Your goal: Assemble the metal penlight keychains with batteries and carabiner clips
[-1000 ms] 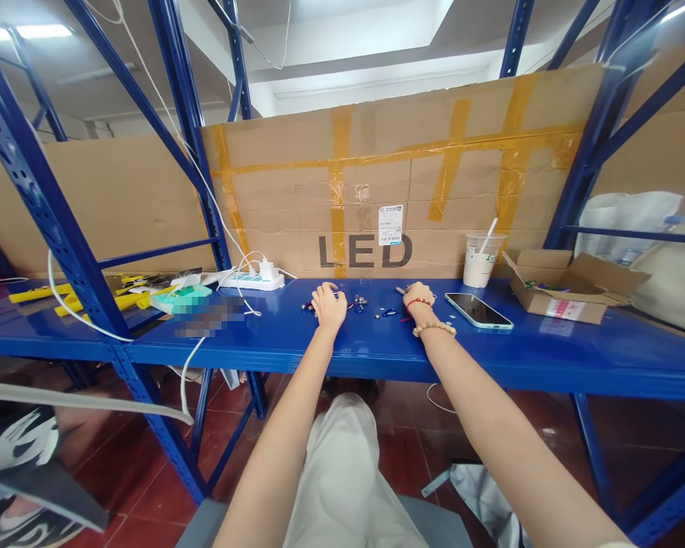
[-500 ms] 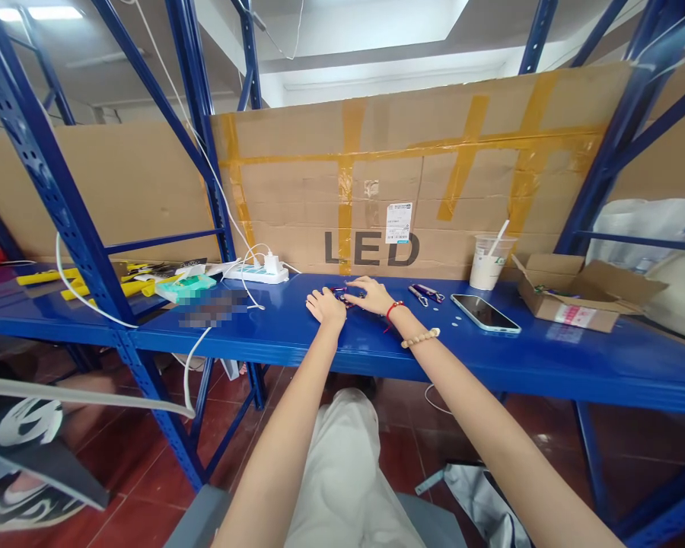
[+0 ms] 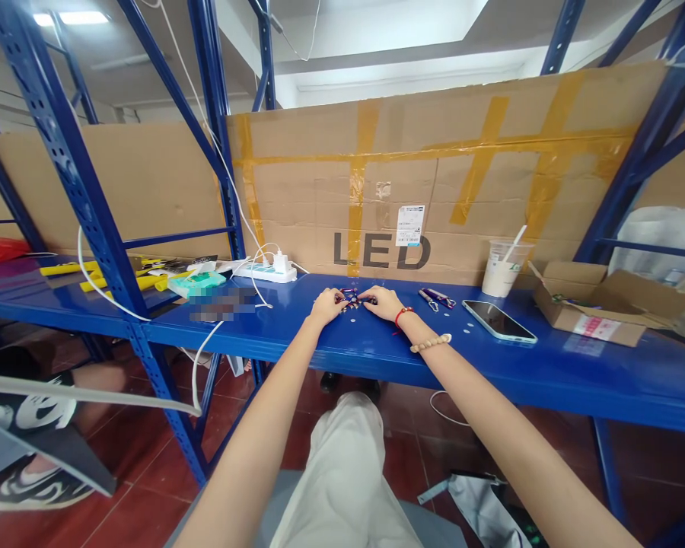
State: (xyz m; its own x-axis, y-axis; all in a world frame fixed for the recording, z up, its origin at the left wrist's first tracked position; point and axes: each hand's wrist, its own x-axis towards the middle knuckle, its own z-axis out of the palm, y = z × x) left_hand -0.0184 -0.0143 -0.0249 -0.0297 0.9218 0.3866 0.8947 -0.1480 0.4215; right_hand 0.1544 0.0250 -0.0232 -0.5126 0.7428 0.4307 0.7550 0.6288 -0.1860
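On the blue shelf, my left hand [image 3: 326, 306] has its fingers closed on a small dark purple piece at the left side of a cluster of shiny bits. Opposite it, my right hand [image 3: 383, 303] pinches a dark piece at the cluster's right side. The small purple and silver pieces [image 3: 352, 301] lie between my fingertips, too small to name. A red cord and a beaded bracelet circle my right wrist. Right of that hand rest two purple strap keychains with silver clips [image 3: 435, 297], apart from both hands.
A phone [image 3: 499, 321], a plastic cup with a straw [image 3: 499, 272] and an open cardboard box [image 3: 597, 316] stand to the right. At left are a power strip [image 3: 267, 269], white cables and yellow-handled tools [image 3: 142, 283]. A tall cardboard sheet [image 3: 302, 198] backs the shelf. Someone's leg shows lower left.
My left hand, flat and spread before, has curled its fingers onto a piece. The right hand has drawn back from the left and now pinches the cluster's right side. The view has shifted slightly.
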